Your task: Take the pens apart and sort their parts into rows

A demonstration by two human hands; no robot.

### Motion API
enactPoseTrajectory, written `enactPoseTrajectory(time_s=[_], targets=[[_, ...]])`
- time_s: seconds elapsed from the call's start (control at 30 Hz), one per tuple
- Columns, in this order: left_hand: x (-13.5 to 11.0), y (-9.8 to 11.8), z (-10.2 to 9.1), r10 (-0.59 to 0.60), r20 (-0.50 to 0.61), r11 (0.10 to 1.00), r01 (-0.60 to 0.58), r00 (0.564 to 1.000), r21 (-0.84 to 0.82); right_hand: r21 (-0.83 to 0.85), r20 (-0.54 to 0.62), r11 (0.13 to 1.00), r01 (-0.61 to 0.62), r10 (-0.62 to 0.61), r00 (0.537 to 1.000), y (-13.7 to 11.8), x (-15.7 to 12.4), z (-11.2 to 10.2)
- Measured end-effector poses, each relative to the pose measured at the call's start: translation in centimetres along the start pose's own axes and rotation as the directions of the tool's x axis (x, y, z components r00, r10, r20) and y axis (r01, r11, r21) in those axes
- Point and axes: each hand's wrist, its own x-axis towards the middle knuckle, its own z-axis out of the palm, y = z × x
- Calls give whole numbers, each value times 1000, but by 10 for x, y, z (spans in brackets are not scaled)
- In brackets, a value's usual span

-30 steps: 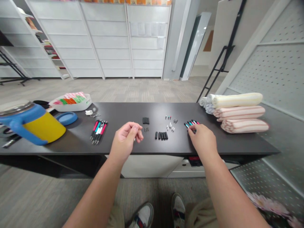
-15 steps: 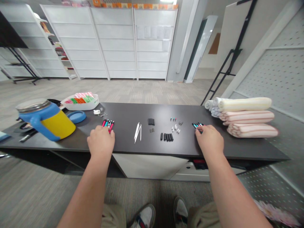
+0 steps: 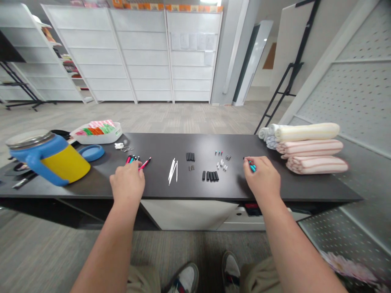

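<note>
My left hand [image 3: 127, 182] rests over a bunch of pens [image 3: 132, 159] on the dark table [image 3: 195, 189], its fingers curled on a pink pen [image 3: 145, 163] that sticks out to the right. My right hand [image 3: 263, 179] is closed on a small bunch of teal and dark pen barrels [image 3: 252, 166] near the table's right side. Between the hands lie thin white refills [image 3: 172, 171], a row of black grips [image 3: 209, 176], a smaller set of black parts [image 3: 190, 156] and several tiny white and grey pieces [image 3: 222, 164].
A blue and yellow jug [image 3: 45, 159] lies at the left with a blue lid [image 3: 91, 152] and a white tray of coloured items [image 3: 96, 133] behind it. Rolled towels [image 3: 307, 146] are stacked at the right. White shelving stands across the floor.
My left hand let the white refills down on the table and moved left onto the pens, then drew a pink pen out. My right hand has gathered up the pen barrels.
</note>
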Motion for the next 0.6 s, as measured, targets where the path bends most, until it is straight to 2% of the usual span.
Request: enactPoseTrajectory(time_s=[0.13, 0.23, 0.33, 0.43, 0.5, 0.6], targets=[[0, 6, 1, 133, -117, 981, -147, 984, -128, 232, 39, 962, 146, -159, 986, -21, -7, -5], [1, 13, 2, 254, -228, 905, -314, 940, -287, 393, 94, 894, 214, -270, 958, -44, -14, -7], [-2, 25, 0, 382, -349, 774, -503, 856, -386, 495, 140, 842, 215, -321, 937, -62, -21, -5], [-15, 44, -3, 538, -412, 628, -676, 735, -385, 533, 209, 833, 151, -302, 930, -69, -24, -1], [-26, 58, -3, 581, -455, 549, -737, 675, -394, 531, 268, 842, 98, -276, 923, -69, -24, 1], [-39, 75, -1, 628, -464, 434, -776, 625, -458, 541, 324, 837, 81, -297, 898, -68, -23, 1]])
